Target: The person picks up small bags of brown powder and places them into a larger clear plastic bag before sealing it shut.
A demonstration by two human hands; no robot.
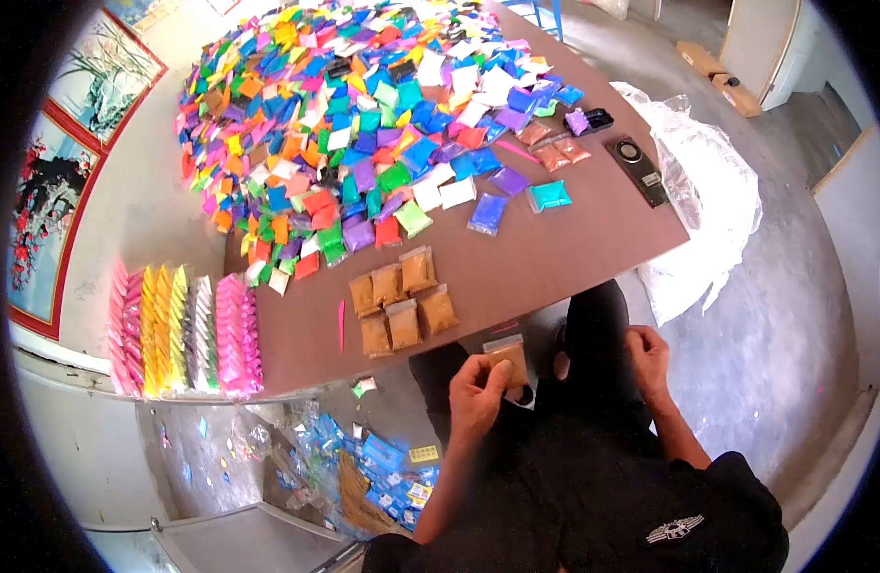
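Grip of left hand (478,390) pinches a brown powder sachet (508,357) clear of the lap, brown sachets (402,301) sorted together just beyond it; right hand (648,358) curled, grip unclear.

Brown powder packet (508,359), six brown packets (402,302), multicoloured packet heap (354,124), maroon-brown table (564,253), pink, yellow, white packet rows (182,329)

Brown packet (508,356) in left hand (476,393), just beside table (564,250) of coloured packets (344,124).
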